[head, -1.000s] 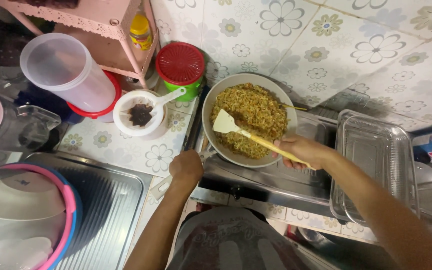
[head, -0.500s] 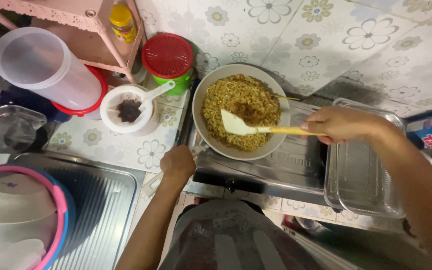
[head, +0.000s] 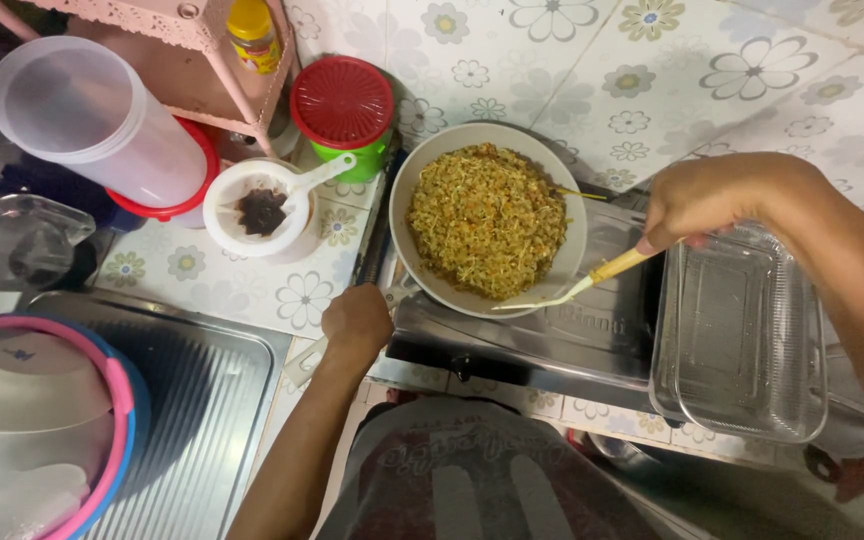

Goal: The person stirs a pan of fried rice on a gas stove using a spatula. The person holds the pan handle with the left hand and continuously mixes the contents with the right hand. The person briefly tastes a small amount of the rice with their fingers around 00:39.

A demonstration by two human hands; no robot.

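A light grey frying pan (head: 572, 258) full of yellow-brown fried noodles (head: 487, 220) sits on a steel stove (head: 592, 340). My left hand (head: 357, 320) is closed around the pan's white handle (head: 304, 362) at the stove's front left corner. My right hand (head: 707, 200) holds a yellow-handled spatula (head: 577, 288), its thin white blade edge-on at the pan's near rim, just touching the noodles.
A clear glass baking dish (head: 742, 345) stands to the right of the stove. To the left: a white strainer with dark grounds (head: 260, 208), a red-lidded green jar (head: 344, 105), a clear pitcher (head: 92, 125), a pink rack (head: 192, 50), a steel sink drainboard (head: 187, 420) and a pink-rimmed basin (head: 47, 420).
My right hand drew the spatula off the middle of the noodles toward the pan's near right rim. My left hand stayed on the handle.
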